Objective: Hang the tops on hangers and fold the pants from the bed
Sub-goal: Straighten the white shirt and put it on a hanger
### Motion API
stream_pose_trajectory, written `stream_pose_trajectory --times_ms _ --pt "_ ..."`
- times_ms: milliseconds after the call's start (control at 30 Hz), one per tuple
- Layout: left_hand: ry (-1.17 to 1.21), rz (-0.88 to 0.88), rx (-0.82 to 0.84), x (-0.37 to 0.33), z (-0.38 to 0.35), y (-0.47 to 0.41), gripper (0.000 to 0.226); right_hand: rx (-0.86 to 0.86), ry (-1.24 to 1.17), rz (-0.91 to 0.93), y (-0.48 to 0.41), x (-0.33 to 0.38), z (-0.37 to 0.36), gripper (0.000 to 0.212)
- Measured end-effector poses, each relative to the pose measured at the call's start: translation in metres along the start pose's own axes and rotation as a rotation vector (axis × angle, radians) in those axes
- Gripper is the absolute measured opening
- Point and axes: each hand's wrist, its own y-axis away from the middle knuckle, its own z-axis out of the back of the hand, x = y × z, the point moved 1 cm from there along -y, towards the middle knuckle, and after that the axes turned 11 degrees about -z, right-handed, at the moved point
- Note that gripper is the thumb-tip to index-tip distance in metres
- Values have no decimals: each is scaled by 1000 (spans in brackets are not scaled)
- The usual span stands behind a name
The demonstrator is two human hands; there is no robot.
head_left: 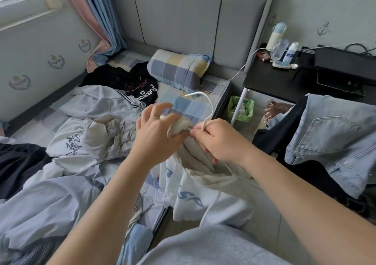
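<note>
One white hanger point(209, 104), hook up, above bed point(189, 106) edge; right hand point(215, 140) clenched round its neck. Left hand point(156, 130), one ring, pinches cream collar of white top point(195, 195) at hanger; top droops below, blue letters partly hidden, unreadable. On bed: pale top point(73, 144) with script print, black top point(142, 85) with white lettering. Three bottles point(279, 49) on bench point(274, 81)

Grey top point(213, 248), thin ring point(155, 115) on left hand point(156, 131)
</note>
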Motion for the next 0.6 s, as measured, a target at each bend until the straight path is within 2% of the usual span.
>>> stream_pose_trajectory --times_ms 67,133,233,267,333,400,500,600 --pt "-55 -90 42 3 -3 2 22 -11 -47 6 -2 1 -2 47" --pt "66 -110 22 6 -4 4 17 -20 -31 -8 -7 -2 -1 38" --pt "181 22 -95 13 -8 9 20 -182 20 23 -14 -23 17 14" --pt "197 78 -134 17 -9 12 20 -285 39 29 -14 -35 23 15" --pt "219 174 -209 23 -9 18 22 -478 48 -30 -8 -63 30 31" --pt "228 234 -262 26 -6 20 29 -565 -16 -213 -4 -89 24 51" --pt "269 279 -277 27 -2 19 30 -414 -299 -523 -9 -117 4 65" --pt "330 274 -258 25 1 17 27 -177 -669 -659 -20 -126 -9 44"
